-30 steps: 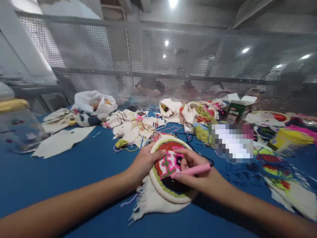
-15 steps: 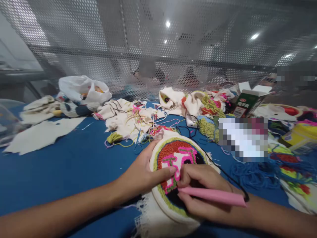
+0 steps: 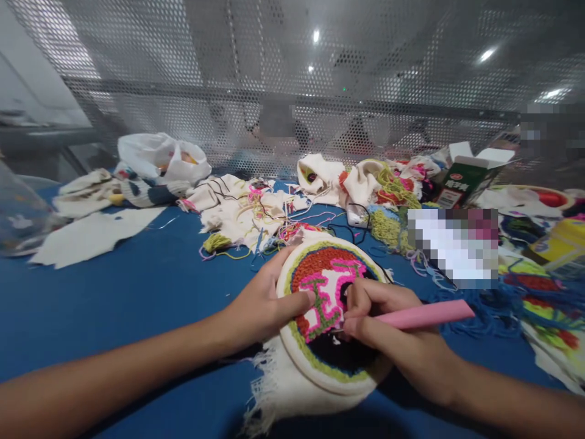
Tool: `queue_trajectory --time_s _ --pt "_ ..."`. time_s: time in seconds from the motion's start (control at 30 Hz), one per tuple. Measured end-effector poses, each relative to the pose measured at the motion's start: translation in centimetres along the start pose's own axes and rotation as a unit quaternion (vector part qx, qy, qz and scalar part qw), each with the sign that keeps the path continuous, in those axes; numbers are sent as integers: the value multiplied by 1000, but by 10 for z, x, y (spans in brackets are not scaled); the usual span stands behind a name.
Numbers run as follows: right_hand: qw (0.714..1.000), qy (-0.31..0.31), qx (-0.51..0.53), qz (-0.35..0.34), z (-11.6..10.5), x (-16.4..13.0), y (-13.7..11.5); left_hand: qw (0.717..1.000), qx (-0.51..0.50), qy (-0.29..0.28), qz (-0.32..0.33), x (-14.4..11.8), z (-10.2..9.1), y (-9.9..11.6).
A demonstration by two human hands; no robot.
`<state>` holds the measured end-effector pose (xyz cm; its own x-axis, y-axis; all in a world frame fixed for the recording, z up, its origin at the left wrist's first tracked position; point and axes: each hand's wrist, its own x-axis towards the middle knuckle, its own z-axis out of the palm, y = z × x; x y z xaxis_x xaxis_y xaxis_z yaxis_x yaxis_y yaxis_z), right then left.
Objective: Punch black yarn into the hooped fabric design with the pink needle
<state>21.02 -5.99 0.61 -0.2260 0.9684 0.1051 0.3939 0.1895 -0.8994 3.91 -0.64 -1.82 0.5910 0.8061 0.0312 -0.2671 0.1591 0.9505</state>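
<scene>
My left hand (image 3: 276, 302) grips the left side of a round embroidery hoop (image 3: 292, 360), thumb on the front face and fingers hidden behind. The stretched white cloth carries looped yarn: a yellow-green ring, a rust-red upper area, a black lower area (image 3: 354, 356) and pink-outlined green shapes. In my right hand (image 3: 384, 323) is a pink punch needle (image 3: 429, 314), pinched near its front end. Its thin metal tip meets the cloth at the pink and black border. Frayed cloth (image 3: 278, 396) hangs below the hoop. Black yarn (image 3: 386, 274) shows beside the hoop's right edge.
Cloth scraps and tangled yarn (image 3: 256, 213) lie along the back of the blue table (image 3: 137, 305). A white plastic bag (image 3: 155, 155) stands back left, a green box (image 3: 468, 180) back right. Blue yarn (image 3: 475, 317) lies right. Behind rises a perforated metal panel (image 3: 274, 67).
My right hand has moved up and right, and the pink handle now tilts upward at its back end. More of the black area shows. My left hand still holds the hoop.
</scene>
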Motion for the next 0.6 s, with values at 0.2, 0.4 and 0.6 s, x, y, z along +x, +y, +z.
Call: queue_trajectory --time_s 0.2,0.4,0.6 --pt "999 10 42 24 -2 -1 1 1000 -2 0 -4 0 1 1" --pt "998 29 62 8 -4 -3 6 1000 4 4 4 0 0 -1" --pt "997 25 68 -2 -5 -6 9 1000 12 10 -6 0 0 0"
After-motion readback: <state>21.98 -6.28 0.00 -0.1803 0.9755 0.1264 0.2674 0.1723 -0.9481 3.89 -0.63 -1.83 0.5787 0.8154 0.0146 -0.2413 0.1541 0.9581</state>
